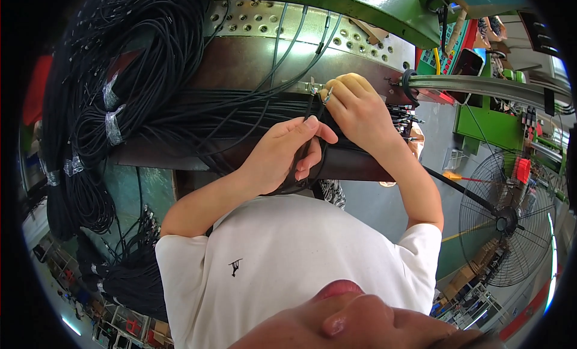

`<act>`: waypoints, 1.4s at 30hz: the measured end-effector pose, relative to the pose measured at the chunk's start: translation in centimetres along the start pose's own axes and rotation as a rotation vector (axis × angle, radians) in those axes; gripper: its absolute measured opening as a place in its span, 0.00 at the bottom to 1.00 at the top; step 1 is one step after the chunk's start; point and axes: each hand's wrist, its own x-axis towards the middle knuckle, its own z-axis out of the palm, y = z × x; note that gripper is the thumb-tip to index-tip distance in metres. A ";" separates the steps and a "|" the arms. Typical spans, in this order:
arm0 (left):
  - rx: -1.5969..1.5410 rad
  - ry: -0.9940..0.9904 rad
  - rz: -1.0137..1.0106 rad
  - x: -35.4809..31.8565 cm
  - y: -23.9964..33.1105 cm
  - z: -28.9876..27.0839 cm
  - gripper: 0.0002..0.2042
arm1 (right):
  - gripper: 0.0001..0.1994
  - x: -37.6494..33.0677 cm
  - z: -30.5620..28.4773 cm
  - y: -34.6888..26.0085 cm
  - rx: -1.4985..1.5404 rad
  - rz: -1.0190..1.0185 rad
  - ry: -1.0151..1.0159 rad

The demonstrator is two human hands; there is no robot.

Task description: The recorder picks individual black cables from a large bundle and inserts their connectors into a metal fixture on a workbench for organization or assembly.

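Note:
My left hand (282, 147) is closed around a black cable (308, 108) that runs up between thumb and fingers. At its upper end the cable meets a small shiny metal piece (314, 86) at the bench edge. Just right of that piece is my right hand (360, 111), its fingers curled tight and a ring on one of them. What those fingers pinch is hidden behind them. A thick bundle of black cables (240, 111) lies across the bench behind both hands.
Coiled black cables (162, 60) tied with clear wrap pile up at left. A perforated metal plate (252, 18) and green machine frame (348, 6) stand beyond the brown bench (240, 63). A curved metal bar (481, 83) juts right, above a large fan (508, 220).

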 end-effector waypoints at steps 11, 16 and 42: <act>0.491 0.017 0.098 0.1 2.2 1.2 0.20 | 0.12 -2.7 0.3 0.5 0.161 0.240 0.400; 0.707 0.076 0.289 0.0 3.4 1.8 0.21 | 0.12 -3.6 1.6 0.5 0.248 0.367 0.411; 0.616 -0.240 -0.246 3.2 3.2 4.2 0.21 | 0.15 -3.5 0.2 0.9 0.292 0.195 0.428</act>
